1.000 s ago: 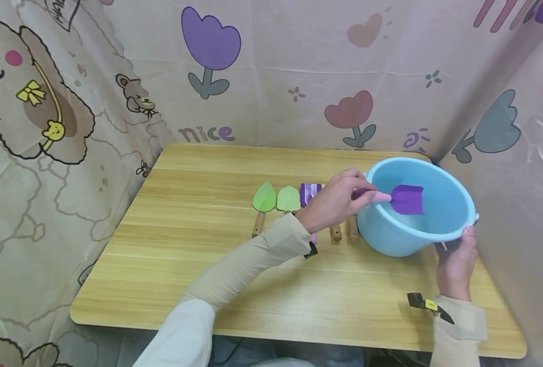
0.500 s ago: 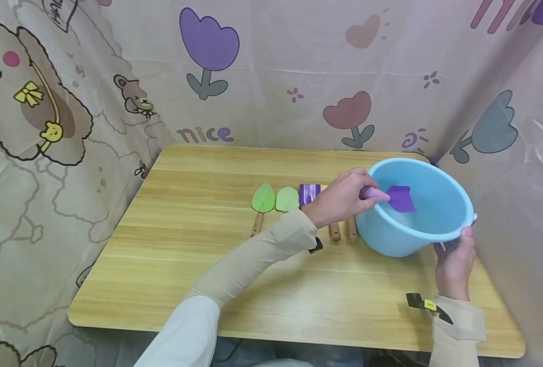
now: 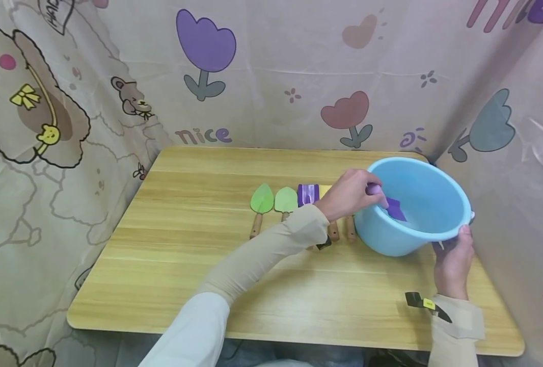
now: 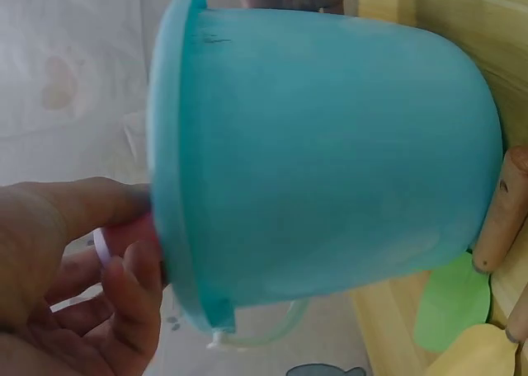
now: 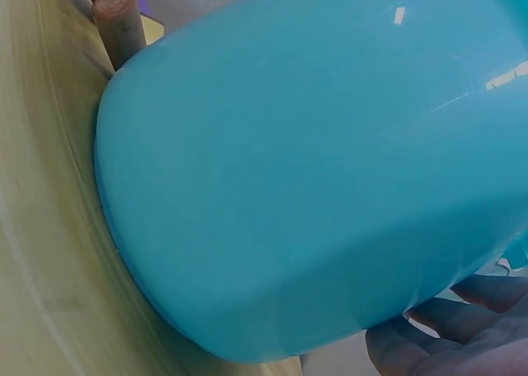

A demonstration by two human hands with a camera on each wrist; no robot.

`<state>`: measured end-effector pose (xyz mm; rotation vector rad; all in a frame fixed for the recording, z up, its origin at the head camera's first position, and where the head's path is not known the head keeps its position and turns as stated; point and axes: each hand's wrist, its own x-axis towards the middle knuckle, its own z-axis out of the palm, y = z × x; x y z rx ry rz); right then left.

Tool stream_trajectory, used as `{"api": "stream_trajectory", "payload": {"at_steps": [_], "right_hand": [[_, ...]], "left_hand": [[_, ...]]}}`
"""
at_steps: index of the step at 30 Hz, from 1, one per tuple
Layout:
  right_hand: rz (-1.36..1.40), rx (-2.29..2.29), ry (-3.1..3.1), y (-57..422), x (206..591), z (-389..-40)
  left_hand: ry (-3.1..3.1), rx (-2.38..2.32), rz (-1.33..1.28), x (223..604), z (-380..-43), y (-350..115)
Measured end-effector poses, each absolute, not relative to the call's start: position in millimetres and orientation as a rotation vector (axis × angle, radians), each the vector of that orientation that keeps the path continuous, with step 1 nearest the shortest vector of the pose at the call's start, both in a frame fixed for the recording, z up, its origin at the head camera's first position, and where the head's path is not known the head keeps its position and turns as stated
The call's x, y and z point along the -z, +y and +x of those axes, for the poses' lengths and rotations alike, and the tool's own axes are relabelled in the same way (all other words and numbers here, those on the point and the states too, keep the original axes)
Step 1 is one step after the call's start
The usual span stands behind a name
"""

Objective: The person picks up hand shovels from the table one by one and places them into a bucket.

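Observation:
My left hand [image 3: 351,192] pinches the pink handle of a toy shovel [image 3: 394,209] just over the left rim of a light blue bucket [image 3: 390,237]. The purple blade slants down inside the bucket, partly hidden by its near wall. In the left wrist view, thumb and fingers close round the pink handle [image 4: 132,234] right at the rim. My right hand [image 3: 453,265] holds the bucket's right side, thumb up at the rim. Its fingers [image 5: 466,331] lie against the blue wall in the right wrist view. The bucket tilts a little toward me.
Left of the bucket lies a row of small garden tools: a green trowel [image 3: 262,199], a paler green one [image 3: 286,199], a purple-headed one [image 3: 308,194] and wooden handles [image 3: 350,229] partly behind my left arm. The wooden table [image 3: 161,280] meets printed cloth [image 3: 276,76] at the back.
My left hand has moved slightly right and turned the shovel, so its blade now points down deeper into the bucket. The right hand keeps its grip on the bucket.

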<state>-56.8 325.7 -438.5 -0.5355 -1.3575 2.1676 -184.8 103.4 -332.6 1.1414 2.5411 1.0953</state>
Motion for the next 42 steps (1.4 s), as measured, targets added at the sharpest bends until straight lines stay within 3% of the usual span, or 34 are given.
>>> {"api": "stream_trajectory", "payload": {"at_steps": [15,42], "right_hand": [[-0.492,-2.155,-1.377,325.4,435.8,-58.0],[-0.518,-2.137,-1.412,327.7,438.7,-58.7]], "left_hand": [[2.632,-1.037,0.976,336.5,-186.6,116.9],[2.785,-0.347,0.941,318.3,-197.0,143.0]]}}
